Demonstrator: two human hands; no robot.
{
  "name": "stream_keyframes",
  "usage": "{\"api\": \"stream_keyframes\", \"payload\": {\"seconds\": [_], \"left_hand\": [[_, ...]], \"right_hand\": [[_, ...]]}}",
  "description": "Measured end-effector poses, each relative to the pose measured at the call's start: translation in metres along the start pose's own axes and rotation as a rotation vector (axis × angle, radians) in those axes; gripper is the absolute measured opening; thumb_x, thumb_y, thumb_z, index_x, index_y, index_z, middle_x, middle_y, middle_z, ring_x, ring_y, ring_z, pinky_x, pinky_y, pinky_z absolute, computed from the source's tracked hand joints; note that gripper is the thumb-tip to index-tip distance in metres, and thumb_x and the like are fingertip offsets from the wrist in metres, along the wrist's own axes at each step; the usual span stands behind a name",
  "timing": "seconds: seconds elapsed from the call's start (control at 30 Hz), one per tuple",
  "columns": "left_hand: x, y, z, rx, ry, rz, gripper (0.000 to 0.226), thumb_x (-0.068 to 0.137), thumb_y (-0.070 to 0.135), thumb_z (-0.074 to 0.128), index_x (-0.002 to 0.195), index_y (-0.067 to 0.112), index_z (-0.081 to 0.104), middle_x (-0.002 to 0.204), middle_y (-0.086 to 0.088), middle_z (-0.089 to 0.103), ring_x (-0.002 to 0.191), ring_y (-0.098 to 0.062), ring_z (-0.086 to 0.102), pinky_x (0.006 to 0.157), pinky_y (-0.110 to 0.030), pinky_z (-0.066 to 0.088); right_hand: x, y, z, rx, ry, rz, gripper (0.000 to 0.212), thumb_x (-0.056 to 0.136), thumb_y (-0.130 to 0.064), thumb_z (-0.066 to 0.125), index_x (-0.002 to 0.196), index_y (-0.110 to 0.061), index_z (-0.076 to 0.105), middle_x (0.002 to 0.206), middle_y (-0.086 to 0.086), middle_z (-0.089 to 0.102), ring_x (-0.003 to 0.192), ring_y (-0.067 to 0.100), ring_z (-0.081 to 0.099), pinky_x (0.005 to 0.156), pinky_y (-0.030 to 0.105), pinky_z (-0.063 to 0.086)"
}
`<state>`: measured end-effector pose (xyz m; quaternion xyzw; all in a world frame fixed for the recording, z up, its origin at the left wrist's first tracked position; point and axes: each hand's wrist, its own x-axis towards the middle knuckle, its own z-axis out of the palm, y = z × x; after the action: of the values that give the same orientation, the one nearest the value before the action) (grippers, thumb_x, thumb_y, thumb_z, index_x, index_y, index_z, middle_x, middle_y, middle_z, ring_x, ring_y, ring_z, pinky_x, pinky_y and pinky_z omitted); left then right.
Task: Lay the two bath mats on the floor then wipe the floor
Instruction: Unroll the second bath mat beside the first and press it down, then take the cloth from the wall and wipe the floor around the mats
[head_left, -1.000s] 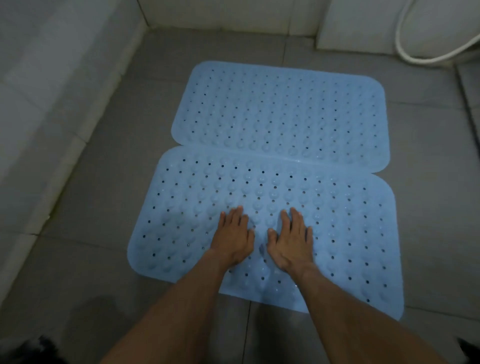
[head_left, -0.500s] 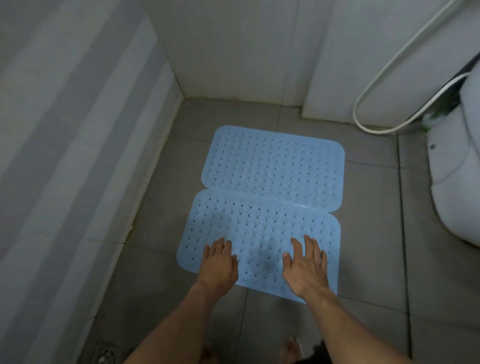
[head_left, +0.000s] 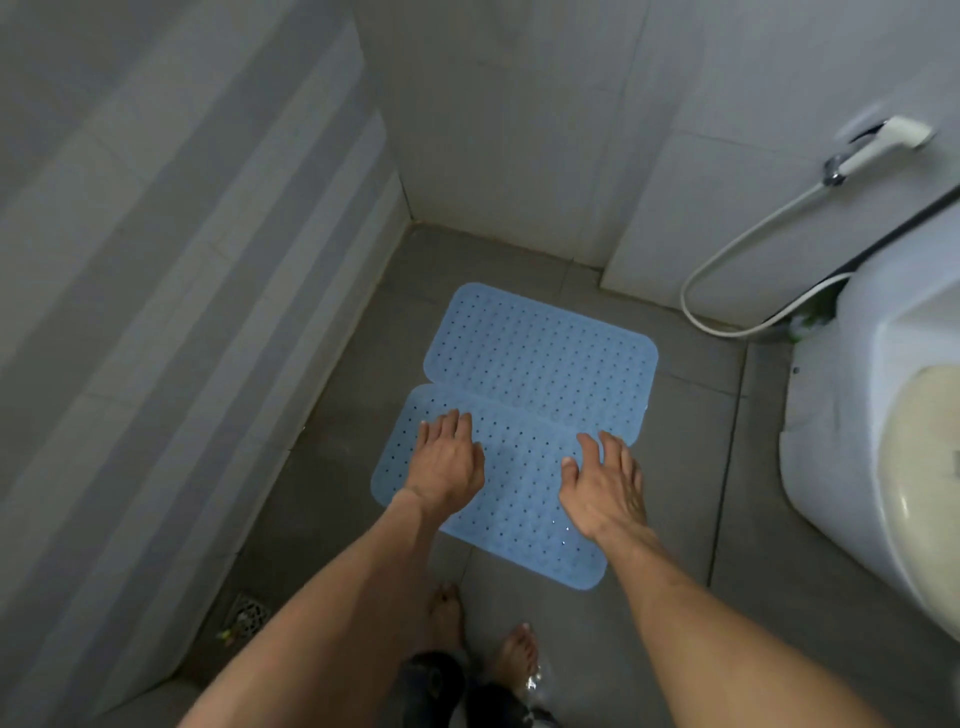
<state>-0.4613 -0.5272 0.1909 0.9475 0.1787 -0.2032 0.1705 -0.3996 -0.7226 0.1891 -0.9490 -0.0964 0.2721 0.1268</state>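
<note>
Two light blue perforated bath mats lie flat on the grey tiled floor (head_left: 675, 467), side by side. The far mat (head_left: 540, 348) sits near the corner of the walls. The near mat (head_left: 519, 499) overlaps its front edge slightly. My left hand (head_left: 447, 465) hovers over the near mat's left part, fingers relaxed and empty. My right hand (head_left: 605, 486) hangs over its right part, fingers spread and empty. Both hands look raised above the mat, far from it. No cloth or wiping tool is in view.
A white toilet (head_left: 883, 415) stands at the right. A bidet sprayer (head_left: 878, 145) hangs on the wall, its hose (head_left: 711, 312) looping to the floor. A floor drain (head_left: 247, 616) sits at the left wall. My bare feet (head_left: 483, 639) stand below the mats.
Both hands lifted off the near mat and spread apart. The camera rose and pulled back, so the mats look smaller and my feet, the drain and the toilet came into view.
</note>
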Motion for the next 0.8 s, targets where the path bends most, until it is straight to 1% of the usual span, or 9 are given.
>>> {"api": "stream_keyframes", "payload": {"seconds": [0.13, 0.23, 0.37, 0.47, 0.6, 0.7, 0.8], "left_hand": [[-0.011, 0.011, -0.052, 0.036, 0.013, 0.039, 0.057, 0.1, 0.033, 0.027, 0.149, 0.005, 0.019, 0.156, -0.016, 0.024, 0.144, -0.031, 0.02, 0.121, -0.046, 0.007], [-0.02, 0.017, -0.087, 0.074, 0.025, 0.081, 0.056, 0.099, 0.029, 0.03, 0.148, 0.005, 0.02, 0.153, -0.015, 0.028, 0.142, -0.031, 0.024, 0.12, -0.048, 0.01], [-0.024, 0.028, -0.132, 0.074, 0.105, 0.077, 0.053, 0.096, 0.024, 0.033, 0.146, 0.006, 0.025, 0.149, -0.015, 0.034, 0.139, -0.031, 0.03, 0.119, -0.048, 0.015], [-0.028, 0.038, -0.148, 0.059, 0.151, 0.022, 0.055, 0.095, 0.025, 0.034, 0.146, 0.007, 0.024, 0.151, -0.015, 0.033, 0.14, -0.029, 0.029, 0.119, -0.045, 0.016], [-0.033, 0.063, -0.163, 0.012, 0.209, -0.066, 0.061, 0.095, 0.025, 0.032, 0.151, 0.008, 0.015, 0.157, -0.016, 0.021, 0.146, -0.029, 0.019, 0.121, -0.043, 0.011], [-0.044, 0.088, -0.17, -0.029, 0.262, -0.16, 0.061, 0.097, 0.027, 0.034, 0.152, 0.009, 0.014, 0.158, -0.015, 0.02, 0.146, -0.028, 0.018, 0.121, -0.043, 0.009], [-0.058, 0.114, -0.175, -0.024, 0.272, -0.22, 0.062, 0.097, 0.027, 0.033, 0.152, 0.009, 0.01, 0.159, -0.015, 0.016, 0.147, -0.028, 0.015, 0.121, -0.043, 0.006]], "right_hand": [[-0.011, -0.025, -0.05, 0.026, 0.057, 0.002, 0.054, 0.102, -0.041, 0.03, 0.151, -0.019, 0.029, 0.16, 0.011, 0.021, 0.148, 0.028, 0.014, 0.122, 0.043, 0.014], [-0.023, -0.043, -0.086, 0.019, 0.073, -0.008, 0.053, 0.102, -0.041, 0.03, 0.15, -0.017, 0.031, 0.158, 0.012, 0.025, 0.145, 0.028, 0.02, 0.121, 0.042, 0.018], [-0.032, -0.064, -0.132, 0.044, 0.097, -0.038, 0.051, 0.103, -0.042, 0.03, 0.147, -0.018, 0.035, 0.152, 0.01, 0.032, 0.139, 0.027, 0.026, 0.116, 0.041, 0.025], [-0.033, -0.068, -0.159, 0.053, 0.078, -0.085, 0.051, 0.103, -0.043, 0.028, 0.148, -0.019, 0.035, 0.151, 0.01, 0.033, 0.138, 0.026, 0.029, 0.115, 0.042, 0.028], [-0.024, -0.058, -0.195, 0.035, 0.061, -0.164, 0.051, 0.104, -0.042, 0.027, 0.148, -0.019, 0.035, 0.15, 0.01, 0.035, 0.136, 0.028, 0.03, 0.113, 0.042, 0.03], [-0.017, -0.047, -0.22, 0.0, 0.047, -0.254, 0.051, 0.103, -0.042, 0.027, 0.148, -0.019, 0.034, 0.15, 0.01, 0.035, 0.136, 0.028, 0.03, 0.112, 0.043, 0.031], [-0.009, -0.037, -0.245, -0.02, 0.051, -0.332, 0.05, 0.103, -0.041, 0.029, 0.147, -0.019, 0.036, 0.149, 0.011, 0.037, 0.135, 0.028, 0.032, 0.113, 0.041, 0.031]]}}
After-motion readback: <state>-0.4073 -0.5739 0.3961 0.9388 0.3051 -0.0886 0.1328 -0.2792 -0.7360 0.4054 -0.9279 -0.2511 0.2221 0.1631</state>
